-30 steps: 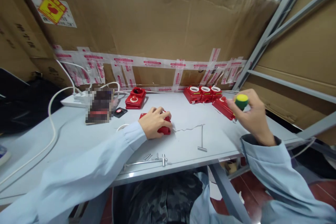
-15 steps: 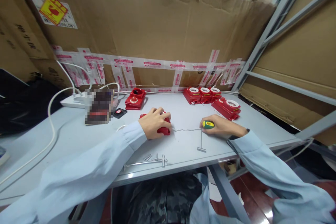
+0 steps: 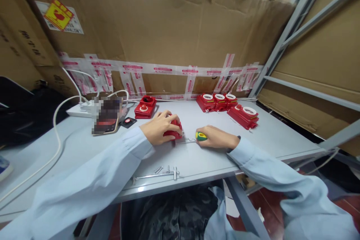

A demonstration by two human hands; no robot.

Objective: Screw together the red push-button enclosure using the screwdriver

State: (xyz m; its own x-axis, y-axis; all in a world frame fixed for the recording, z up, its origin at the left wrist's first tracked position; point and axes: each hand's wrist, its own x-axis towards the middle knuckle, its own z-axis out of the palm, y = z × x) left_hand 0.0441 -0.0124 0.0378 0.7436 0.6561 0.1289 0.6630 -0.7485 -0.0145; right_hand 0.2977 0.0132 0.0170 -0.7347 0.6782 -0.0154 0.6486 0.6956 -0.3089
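Under left hand [image 3: 157, 127], red box [image 3: 173, 130]

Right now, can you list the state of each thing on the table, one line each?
Red part: on table, gripped by left hand.
Screwdriver: lying low, held in right hand.
Red units: grouped at back, untouched.
Screws: loose near front edge.

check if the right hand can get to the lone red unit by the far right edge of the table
Probably yes: the right hand lies on the table beside the red unit, bare tabletop between, though it grips a screwdriver.
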